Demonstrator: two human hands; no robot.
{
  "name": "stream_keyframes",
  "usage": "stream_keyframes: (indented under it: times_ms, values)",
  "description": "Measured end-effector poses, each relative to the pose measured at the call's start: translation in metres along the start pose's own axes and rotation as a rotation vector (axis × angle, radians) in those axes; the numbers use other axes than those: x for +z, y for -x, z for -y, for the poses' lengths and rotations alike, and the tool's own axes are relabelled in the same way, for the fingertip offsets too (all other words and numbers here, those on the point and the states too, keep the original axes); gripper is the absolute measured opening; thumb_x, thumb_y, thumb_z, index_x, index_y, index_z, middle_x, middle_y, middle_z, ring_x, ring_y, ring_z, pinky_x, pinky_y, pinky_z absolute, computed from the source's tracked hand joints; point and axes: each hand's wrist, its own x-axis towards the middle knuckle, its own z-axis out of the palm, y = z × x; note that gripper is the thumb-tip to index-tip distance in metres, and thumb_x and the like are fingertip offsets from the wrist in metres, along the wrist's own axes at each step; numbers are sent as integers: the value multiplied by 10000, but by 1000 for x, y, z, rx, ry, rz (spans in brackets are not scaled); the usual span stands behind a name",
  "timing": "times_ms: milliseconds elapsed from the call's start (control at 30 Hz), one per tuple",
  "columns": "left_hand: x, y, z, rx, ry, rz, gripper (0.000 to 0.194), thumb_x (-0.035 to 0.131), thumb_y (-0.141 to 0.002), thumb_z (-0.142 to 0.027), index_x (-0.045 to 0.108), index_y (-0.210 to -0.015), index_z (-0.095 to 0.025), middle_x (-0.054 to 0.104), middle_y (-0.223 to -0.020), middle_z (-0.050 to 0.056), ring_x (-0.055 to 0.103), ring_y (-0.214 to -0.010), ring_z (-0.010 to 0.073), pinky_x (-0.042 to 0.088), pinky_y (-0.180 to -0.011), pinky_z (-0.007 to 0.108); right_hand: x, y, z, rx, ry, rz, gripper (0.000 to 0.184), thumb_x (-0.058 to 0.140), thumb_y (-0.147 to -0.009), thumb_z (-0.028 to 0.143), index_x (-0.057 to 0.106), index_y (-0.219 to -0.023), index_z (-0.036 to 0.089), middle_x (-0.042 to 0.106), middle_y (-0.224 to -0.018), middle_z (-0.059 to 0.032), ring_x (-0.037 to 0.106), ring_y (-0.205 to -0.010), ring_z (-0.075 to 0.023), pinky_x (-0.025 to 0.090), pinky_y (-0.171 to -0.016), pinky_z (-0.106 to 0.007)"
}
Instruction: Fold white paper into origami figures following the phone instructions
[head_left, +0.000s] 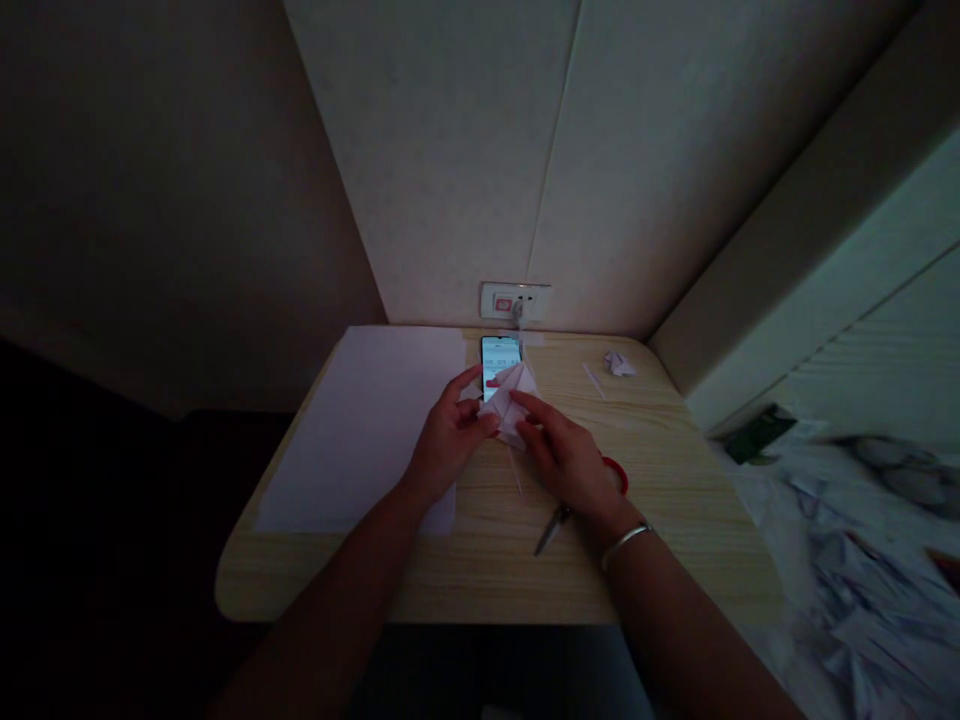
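- A folded white paper (517,402) is held up over the far half of the table, between the two hands; its near edge is pinched by the thumb and fingers of the left hand (448,432), and its right side is gripped by the fingertips of the right hand (564,455).
- A silver bracelet (626,545) is worn on the right wrist.
- Just beyond the grip, a lit phone (501,353) is laid on the table, its lower part covered by the folded paper.
- To the left of the grip, much of the pale wood-grain tabletop (675,540) is covered by a large white sheet (360,430), partly crossed by the left forearm.
- Below the grip, a thin white strip (514,472) is seen on the wood.
- Under the right hand, red-handled scissors (553,530) are partly hidden, the blades pointed toward the near edge.
- To the right and beyond, a crumpled paper (619,364) and a slim strip (593,381) are set near each other.
- Behind the phone, a wall socket (515,301) is mounted on the pale panelled wall (450,150), a plug (517,311) inserted.
- Well to the right, beside the table, a white surface (772,505) is strewn with papers (877,610) and a dark green packet (761,432).
- The room is dimly lit; the far left is lost in shadow.
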Motion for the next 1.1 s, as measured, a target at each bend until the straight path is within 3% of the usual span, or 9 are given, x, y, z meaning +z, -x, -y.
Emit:
stream_keyframes:
  times_ms: [100, 300, 467, 667, 833, 1100]
  values:
    - [0, -1, 1, 10, -37, -23, 680, 676, -695, -181, 407, -1320, -190, 619, -687, -44, 569, -636, 86, 453, -643, 206, -2, -1, 1, 23, 36, 71, 364, 396, -939, 271, 455, -1298, 263, 660, -1104, -67, 650, -895, -206, 501, -782, -340]
    - [3, 0, 2, -46, 83, -72, 593, 692, -699, -211, 474, -1250, -189, 641, -709, -29, 594, -661, 94, 473, -682, 224, -4, 0, 3, 50, 29, 74, 404, 408, -932, 266, 410, -1336, 265, 681, -1020, -66, 651, -784, -196, 493, -702, -309]
    - [5, 1, 2, -144, 269, -42, 469, 728, -676, -207, 567, -1115, -181, 669, -801, 1, 605, -696, 89, 476, -673, 211, -4, 0, 3, 29, -21, 70, 431, 405, -925, 231, 399, -1354, 268, 671, -979, -57, 626, -773, -180, 473, -714, -298]
    - [4, 0, 9, -243, 403, -14, 399, 746, -672, -207, 588, -1035, -161, 664, -828, 11, 606, -675, 83, 487, -643, 208, -1, 0, 1, 21, -150, 45, 346, 438, -895, 209, 467, -1239, 232, 631, -817, -27, 567, -668, -154, 430, -616, -264]
    - [6, 1, 8, -273, 388, -48, 371, 760, -645, -223, 564, -953, -159, 656, -796, 5, 620, -668, 101, 505, -623, 224, 0, 1, 1, 68, -270, 38, 233, 469, -880, 222, 473, -1113, 221, 541, -684, 28, 498, -578, -126, 370, -541, -236]
    - [9, 4, 5, -179, 218, -15, 322, 724, -674, -302, 534, -902, -177, 621, -698, -23, 590, -567, 109, 509, -478, 224, -6, -2, -5, 78, -338, 128, 134, 503, -887, 342, 489, -930, 215, 490, -633, 47, 447, -554, -108, 325, -518, -220]
